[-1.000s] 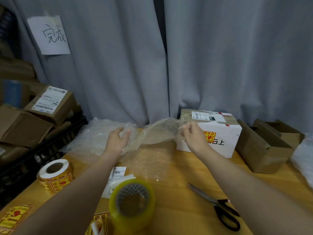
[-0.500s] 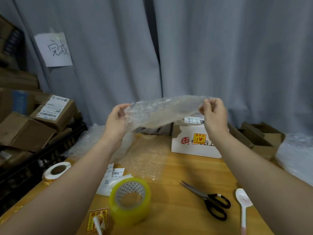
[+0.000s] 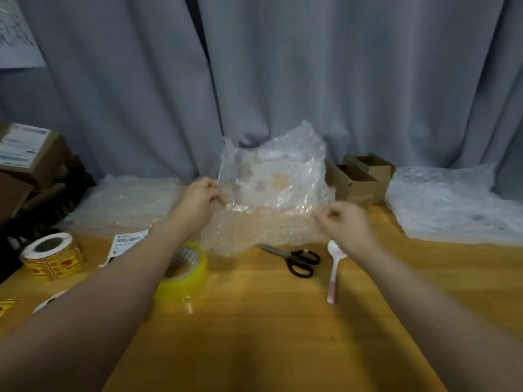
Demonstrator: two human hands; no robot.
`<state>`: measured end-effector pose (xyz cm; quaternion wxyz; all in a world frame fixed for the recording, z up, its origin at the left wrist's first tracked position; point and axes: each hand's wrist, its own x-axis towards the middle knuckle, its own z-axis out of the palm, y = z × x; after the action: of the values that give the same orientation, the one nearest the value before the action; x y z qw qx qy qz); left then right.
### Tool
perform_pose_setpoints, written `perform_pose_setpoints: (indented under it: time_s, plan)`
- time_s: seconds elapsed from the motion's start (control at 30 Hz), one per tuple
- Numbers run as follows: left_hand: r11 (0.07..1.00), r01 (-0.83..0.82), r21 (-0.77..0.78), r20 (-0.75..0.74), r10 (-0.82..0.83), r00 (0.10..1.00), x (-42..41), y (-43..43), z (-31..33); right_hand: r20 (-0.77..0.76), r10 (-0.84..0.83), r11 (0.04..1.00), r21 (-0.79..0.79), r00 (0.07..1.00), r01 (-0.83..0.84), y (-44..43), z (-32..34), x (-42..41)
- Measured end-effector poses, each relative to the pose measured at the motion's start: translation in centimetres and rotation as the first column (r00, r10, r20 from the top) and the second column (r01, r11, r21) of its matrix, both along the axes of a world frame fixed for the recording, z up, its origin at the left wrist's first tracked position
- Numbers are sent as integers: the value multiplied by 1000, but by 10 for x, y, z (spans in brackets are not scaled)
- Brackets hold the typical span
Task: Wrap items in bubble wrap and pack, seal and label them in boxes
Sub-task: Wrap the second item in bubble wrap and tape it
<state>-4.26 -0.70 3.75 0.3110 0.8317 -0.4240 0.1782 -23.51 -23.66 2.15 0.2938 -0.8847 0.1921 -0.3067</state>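
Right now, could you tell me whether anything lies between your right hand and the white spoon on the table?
Nothing visible does. The spoon lies uncovered just this side of the right hand, the scissors apart to its left. That hand does pinch the bubble wrap sheet, though.

Both hands have come down from in front of the curtain, the left hand [image 3: 199,198] and right hand [image 3: 343,222] now pinching the bubble wrap sheet [image 3: 271,193] low over the table [image 3: 268,321], its near part draped on the wood and its far edge standing up.
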Motion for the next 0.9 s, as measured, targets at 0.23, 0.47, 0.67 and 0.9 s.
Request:
perform_pose_setpoints:
  time_s: [0.23, 0.47, 0.67, 0.9]
  plan:
    - [845, -211, 492, 187, 134, 973, -69, -33, -33, -524, 21, 937, -286, 851, -200, 35, -69, -10]
    - [551, 268, 790, -347, 42, 937, -87, -71, -95, -490, 3, 960, -242, 872, -140, 29, -75, 3]
    - [617, 215, 757, -333, 82, 939, -67, -100, -101, -509, -50, 945, -302, 859, -124, 2, -75, 30]
    - [626, 162, 763, -275, 87, 957, -55, -110, -104, -343, -83, 955, -297, 935, -24, -20, -80, 48]
